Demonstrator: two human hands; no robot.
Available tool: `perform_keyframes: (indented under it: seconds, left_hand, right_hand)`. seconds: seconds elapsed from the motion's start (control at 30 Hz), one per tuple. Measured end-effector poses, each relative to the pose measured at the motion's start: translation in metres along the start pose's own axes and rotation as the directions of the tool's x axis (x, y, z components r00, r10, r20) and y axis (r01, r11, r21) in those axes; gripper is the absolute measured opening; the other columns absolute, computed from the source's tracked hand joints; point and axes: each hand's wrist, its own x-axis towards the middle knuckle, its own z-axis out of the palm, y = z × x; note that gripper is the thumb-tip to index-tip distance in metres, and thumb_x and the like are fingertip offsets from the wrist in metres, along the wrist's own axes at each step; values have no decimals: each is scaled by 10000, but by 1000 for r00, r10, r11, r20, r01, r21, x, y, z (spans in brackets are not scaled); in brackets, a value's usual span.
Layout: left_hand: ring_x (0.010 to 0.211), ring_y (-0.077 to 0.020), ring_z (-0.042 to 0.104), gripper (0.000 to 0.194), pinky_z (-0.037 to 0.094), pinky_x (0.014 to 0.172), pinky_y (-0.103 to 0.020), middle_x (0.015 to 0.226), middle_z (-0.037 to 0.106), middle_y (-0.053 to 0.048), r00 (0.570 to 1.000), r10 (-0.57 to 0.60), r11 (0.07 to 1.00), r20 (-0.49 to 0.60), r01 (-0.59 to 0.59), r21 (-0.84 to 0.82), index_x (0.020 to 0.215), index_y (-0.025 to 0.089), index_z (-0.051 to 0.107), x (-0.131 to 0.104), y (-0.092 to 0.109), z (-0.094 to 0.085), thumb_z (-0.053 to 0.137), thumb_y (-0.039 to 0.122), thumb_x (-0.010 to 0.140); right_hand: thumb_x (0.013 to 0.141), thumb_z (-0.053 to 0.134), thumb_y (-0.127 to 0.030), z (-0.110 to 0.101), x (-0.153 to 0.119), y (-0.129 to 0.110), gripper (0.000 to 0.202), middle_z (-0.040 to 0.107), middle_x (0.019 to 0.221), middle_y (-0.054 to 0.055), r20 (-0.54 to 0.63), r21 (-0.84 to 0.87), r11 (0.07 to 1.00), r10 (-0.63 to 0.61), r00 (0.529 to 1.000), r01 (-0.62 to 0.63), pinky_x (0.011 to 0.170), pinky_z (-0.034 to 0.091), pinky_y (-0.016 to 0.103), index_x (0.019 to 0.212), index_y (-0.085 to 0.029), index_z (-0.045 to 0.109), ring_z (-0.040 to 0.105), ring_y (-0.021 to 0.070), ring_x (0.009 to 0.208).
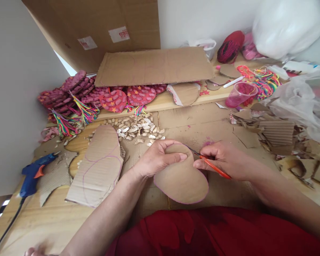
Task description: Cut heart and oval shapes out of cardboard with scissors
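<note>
A rounded cardboard piece (pixel 181 185) with a purple line along its edge is held in front of my body. My left hand (pixel 162 158) grips its upper left part, thumb on top and fingers underneath. In my right hand (pixel 224 160) are orange-handled scissors (pixel 214 168), their dark blades at the upper right edge of the piece. To the left lies a cardboard sheet (pixel 98 170) with purple curves drawn on it. Peanut shells (pixel 138 129) are scattered beyond my left hand.
A blue glue gun (pixel 33 174) lies far left. Decorated red pieces (pixel 114 101) sit under a cardboard panel (pixel 154 67) at the back. Cardboard scraps (pixel 277 131) and a pink cup (pixel 240 95) are at right. Part of another person's hand (pixel 33 251) shows bottom left.
</note>
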Motion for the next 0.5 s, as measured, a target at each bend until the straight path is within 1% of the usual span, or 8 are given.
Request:
perform_keyframes:
  seconds: [0.1,0.2,0.27,0.4,0.5]
  left_hand:
    - [682,-121,609,231,453,638,-225,849,737,-13,1000,-5,1000,1,5,11,929,187,766,0,-1,1,812,315,743]
    - [700,-128,621,247,460,657,-230,866,742,-17,1000,-7,1000,-7,7,-5,936,187,765,1,-2,1,818,329,740]
    - [734,-133,634,282,467,682,-232,901,747,-19,1000,8,1000,-23,-9,-14,972,195,767,1,-3,1,826,339,737]
    - [799,-141,641,368,474,723,-232,966,746,-20,993,71,996,-95,-75,-44,1060,215,756,4,-4,2,840,353,729]
    - [828,-135,630,359,475,745,-227,970,731,-14,975,130,987,-183,-144,-69,1044,212,740,7,-7,1,843,357,732]
  right_hand:
    - [817,664,-637,1,1,3,526,393,527,-50,0,95,995,31,1000,-31,467,221,255,575,-203,492,349,100,494]
    - [813,669,-644,2,3,5,537,404,520,-51,-82,210,975,92,992,-73,464,234,262,566,-207,478,356,99,483]
    - [804,687,-638,3,3,5,532,400,528,-52,-125,271,960,103,987,-66,474,240,265,573,-207,475,361,102,497]
    - [777,725,-628,5,5,4,520,404,563,-51,-101,417,908,83,991,-33,498,261,263,597,-203,484,372,106,534]
    - [772,725,-635,2,5,4,493,476,612,-29,-108,519,855,84,991,-16,542,331,270,642,-194,546,431,123,580]
